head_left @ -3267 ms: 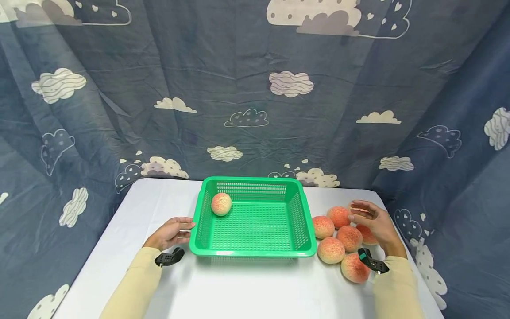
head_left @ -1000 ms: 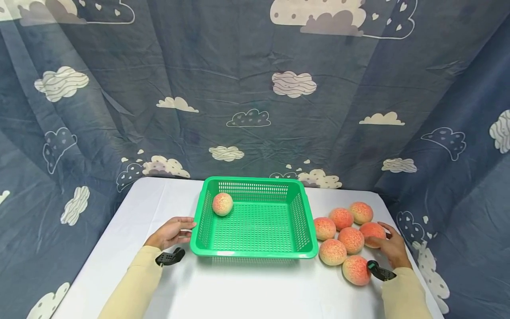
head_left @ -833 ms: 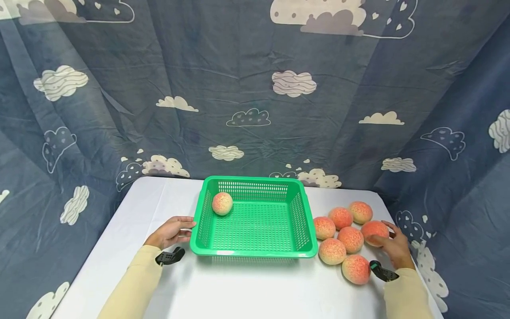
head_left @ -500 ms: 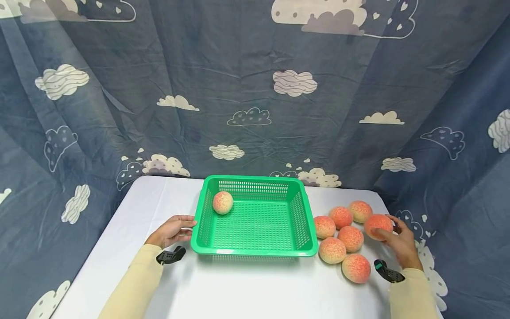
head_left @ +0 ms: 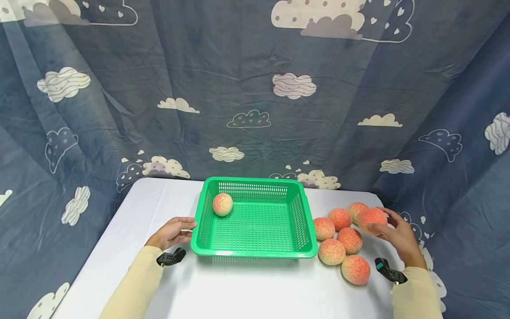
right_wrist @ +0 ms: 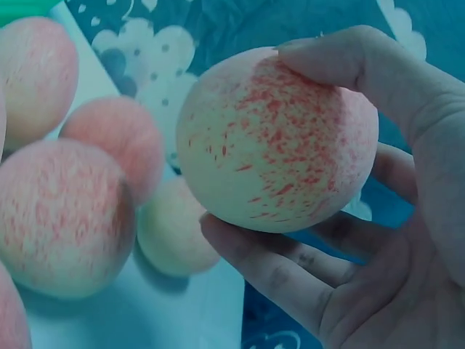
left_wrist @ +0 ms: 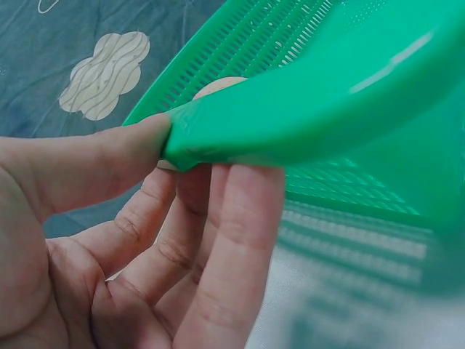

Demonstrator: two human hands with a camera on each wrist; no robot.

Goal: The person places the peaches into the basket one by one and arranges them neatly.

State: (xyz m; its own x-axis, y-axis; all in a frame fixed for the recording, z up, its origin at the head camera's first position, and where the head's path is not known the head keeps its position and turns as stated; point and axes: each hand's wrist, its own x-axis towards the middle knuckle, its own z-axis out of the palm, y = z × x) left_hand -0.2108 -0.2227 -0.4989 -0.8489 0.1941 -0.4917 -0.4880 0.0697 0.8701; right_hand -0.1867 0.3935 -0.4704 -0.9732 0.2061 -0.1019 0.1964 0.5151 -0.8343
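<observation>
My left hand [head_left: 172, 232] grips the left rim of a green plastic basket [head_left: 255, 254], thumb on top and fingers beneath the rim in the left wrist view. One peach [head_left: 222, 204] lies inside the basket, toward its back left corner. At the table's right side my right hand [head_left: 401, 235] holds another peach [right_wrist: 276, 142] between thumb and fingers, raised off the table. Several more peaches, among them a front one [head_left: 356, 270] and a middle one [head_left: 349, 240], lie grouped between the basket and this hand. The held peach partly hides the rearmost peach [head_left: 356, 210] in the head view.
A white-covered table [head_left: 247, 288] carries everything. Behind it and along its sides hangs a dark blue curtain [head_left: 247, 88] with cloud prints. The nearest loose peach [head_left: 323, 228] sits right beside the basket's right wall. Each wrist wears a black strap [head_left: 171, 257].
My right hand came back from the rearmost peach, took hold of the rightmost one and lifted it, lately shifting it slightly back and left. The left hand stays on the basket rim.
</observation>
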